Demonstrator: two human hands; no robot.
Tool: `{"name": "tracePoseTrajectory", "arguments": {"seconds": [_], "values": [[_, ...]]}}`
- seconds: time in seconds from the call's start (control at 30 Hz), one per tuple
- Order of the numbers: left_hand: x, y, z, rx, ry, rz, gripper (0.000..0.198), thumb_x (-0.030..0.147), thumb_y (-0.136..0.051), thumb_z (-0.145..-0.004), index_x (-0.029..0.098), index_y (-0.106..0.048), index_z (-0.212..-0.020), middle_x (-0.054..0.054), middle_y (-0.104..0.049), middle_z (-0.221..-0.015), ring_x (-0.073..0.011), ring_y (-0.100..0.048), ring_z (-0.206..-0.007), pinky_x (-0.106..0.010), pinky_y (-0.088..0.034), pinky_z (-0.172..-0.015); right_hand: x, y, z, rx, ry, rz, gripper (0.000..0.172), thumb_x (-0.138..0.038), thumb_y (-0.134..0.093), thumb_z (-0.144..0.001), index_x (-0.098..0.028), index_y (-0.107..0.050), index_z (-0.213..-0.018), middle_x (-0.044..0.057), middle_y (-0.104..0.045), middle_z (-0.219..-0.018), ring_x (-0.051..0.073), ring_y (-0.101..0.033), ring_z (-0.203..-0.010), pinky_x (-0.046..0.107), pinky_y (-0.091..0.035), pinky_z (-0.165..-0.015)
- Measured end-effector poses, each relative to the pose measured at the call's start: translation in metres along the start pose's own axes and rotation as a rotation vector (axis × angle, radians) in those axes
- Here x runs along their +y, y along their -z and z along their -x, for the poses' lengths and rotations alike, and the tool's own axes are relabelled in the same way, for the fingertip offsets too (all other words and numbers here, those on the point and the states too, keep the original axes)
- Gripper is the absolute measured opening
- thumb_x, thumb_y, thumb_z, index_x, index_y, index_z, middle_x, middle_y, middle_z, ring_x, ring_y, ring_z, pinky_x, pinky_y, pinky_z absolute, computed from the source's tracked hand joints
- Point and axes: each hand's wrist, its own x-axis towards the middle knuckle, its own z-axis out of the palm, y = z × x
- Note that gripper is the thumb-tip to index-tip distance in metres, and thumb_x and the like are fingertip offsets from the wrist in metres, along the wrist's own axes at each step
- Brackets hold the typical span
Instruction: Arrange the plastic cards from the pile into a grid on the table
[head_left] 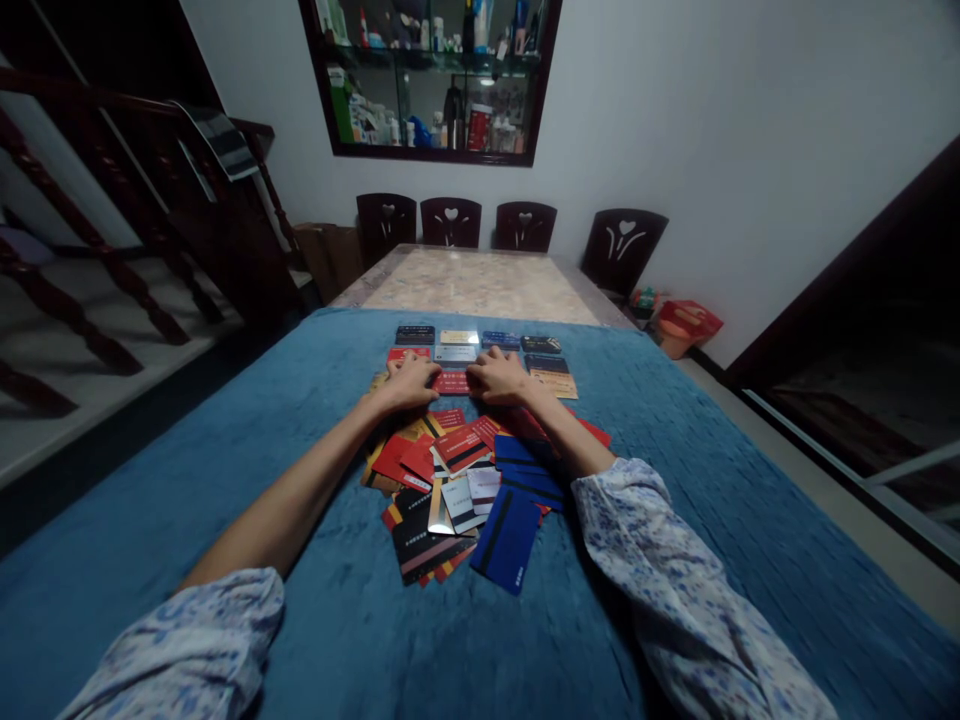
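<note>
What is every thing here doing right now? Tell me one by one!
left hand: palm down on the cards, holding nothing
right hand: palm down on the cards, holding nothing
red card: flat between the two hands
card rows: laid out neatly, flat
card pile: messy, overlapping
blue cloth: spread over the table
chairs: standing at the far end

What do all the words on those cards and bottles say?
None can be read.
Cards in rows: print too small.
Red card between the left hand and right hand: blurred.
Card pile: blurred.
Bottles in the wall cabinet: labels too small.
</note>
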Motion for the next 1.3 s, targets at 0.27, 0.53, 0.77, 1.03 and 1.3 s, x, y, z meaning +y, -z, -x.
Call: {"name": "tracePoseTrajectory", "arguments": {"seconds": [0.27, 0.53, 0.77, 1.03, 1.3], "values": [[-0.006, -0.002, -0.002, -0.018, -0.012, 0.009, 0.033, 0.034, -0.065, -0.079, 0.025, -0.07, -0.109, -0.013, -0.066, -0.124, -0.04, -0.046, -0.127, -0.06, -0.039, -0.1, 0.0, -0.003, 0.0, 0.016, -0.003, -0.018, 0.033, -0.034, -0.058, -0.09, -0.022, -0.069, -0.118, 0.016, -0.062, -0.129, 0.036, -0.044, -0.122, 0.05, -0.042, -0.091], [-0.01, -0.003, -0.001, -0.021, -0.016, 0.056, 0.036, 0.032, -0.065, -0.077, 0.024, -0.07, -0.112, -0.013, -0.066, -0.127, -0.0385, -0.045, -0.13, -0.061, -0.037, -0.104, 0.002, -0.007, -0.002, 0.022, 0.003, -0.029, 0.041, -0.036, -0.06, -0.088, -0.024, -0.067, -0.127, 0.016, -0.062, -0.132, 0.037, -0.044, -0.123, 0.05, -0.04, -0.09], [-0.006, -0.002, 0.002, 0.022, -0.041, 0.063, 0.033, 0.029, -0.062, -0.076, 0.023, -0.072, -0.108, -0.013, -0.069, -0.119, -0.0389, -0.047, -0.127, -0.058, -0.038, -0.101, 0.004, -0.01, -0.002, 0.039, 0.009, -0.069, 0.038, -0.033, -0.059, -0.087, -0.026, -0.07, -0.123, 0.015, -0.064, -0.129, 0.036, -0.045, -0.12, 0.047, -0.039, -0.087], [-0.006, 0.002, 0.003, 0.022, -0.082, 0.015, 0.031, 0.028, -0.06, -0.077, 0.024, -0.071, -0.106, -0.012, -0.068, -0.117, -0.0378, -0.046, -0.124, -0.057, -0.037, -0.099, 0.003, -0.009, 0.0, 0.048, 0.015, -0.047, 0.04, -0.035, -0.059, -0.088, -0.024, -0.069, -0.125, 0.016, -0.064, -0.128, 0.037, -0.043, -0.121, 0.048, -0.04, -0.089], [0.004, 0.01, 0.006, 0.121, -0.134, 0.021, 0.034, 0.028, -0.056, -0.084, 0.022, -0.074, -0.112, -0.014, -0.066, -0.124, -0.0378, -0.043, -0.128, -0.057, -0.035, -0.1, 0.006, -0.003, 0.006, 0.114, 0.021, -0.04, 0.045, -0.036, -0.052, -0.094, -0.022, -0.066, -0.134, 0.016, -0.061, -0.137, 0.037, -0.041, -0.126, 0.051, -0.039, -0.093]]}}
